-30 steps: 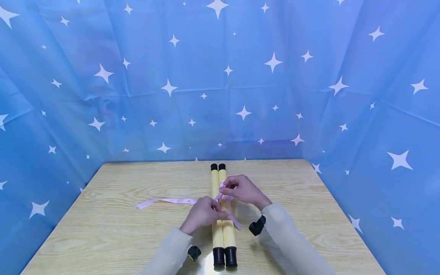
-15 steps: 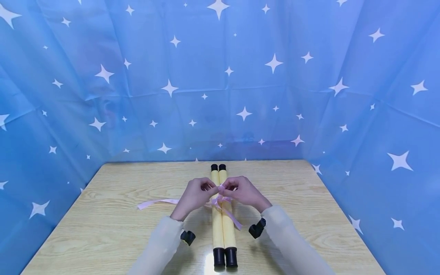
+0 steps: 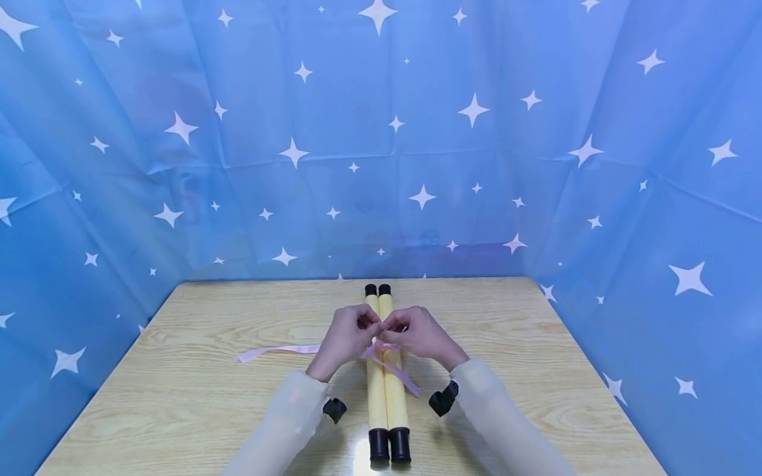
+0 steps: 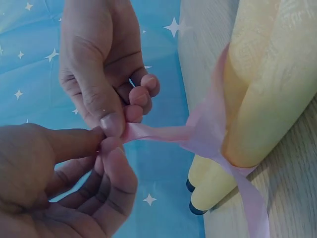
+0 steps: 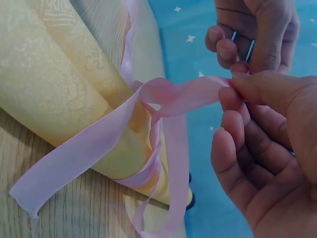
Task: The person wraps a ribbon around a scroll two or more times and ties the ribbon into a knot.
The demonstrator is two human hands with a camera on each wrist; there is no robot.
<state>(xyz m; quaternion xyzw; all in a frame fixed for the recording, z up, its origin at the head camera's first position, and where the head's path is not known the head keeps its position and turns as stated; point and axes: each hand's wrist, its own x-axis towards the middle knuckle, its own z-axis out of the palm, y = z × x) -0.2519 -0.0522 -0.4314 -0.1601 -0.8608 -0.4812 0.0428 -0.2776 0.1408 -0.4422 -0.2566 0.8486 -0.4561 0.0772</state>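
Two yellow scrolls (image 3: 381, 390) with black end caps lie side by side, lengthwise on the table. A pink ribbon (image 5: 183, 96) goes round both and is looped where they meet, with a loose tail (image 5: 74, 158) hanging across them. Above the scrolls, my left hand (image 3: 351, 334) and right hand (image 3: 419, 334) meet fingertip to fingertip. In the left wrist view, the left hand's thumb and finger (image 4: 116, 163) pinch the raised ribbon close beside the right thumb (image 4: 111, 121). The right wrist view has the right hand (image 5: 277, 139) pinching the ribbon's drawn-up part, pulled away from the scrolls.
A long ribbon end (image 3: 280, 350) stretches left over the wood-grained table (image 3: 178, 396). Blue curtain (image 3: 333, 178) with white stars hangs behind and at both sides. A black wrist camera (image 3: 443, 398) sits at the right sleeve, another black camera (image 3: 335, 410) at the left.
My left hand has moved up and away from the near ribbon tail to join the right hand at the raised ribbon. The right hand and the scrolls stay nearly in place.
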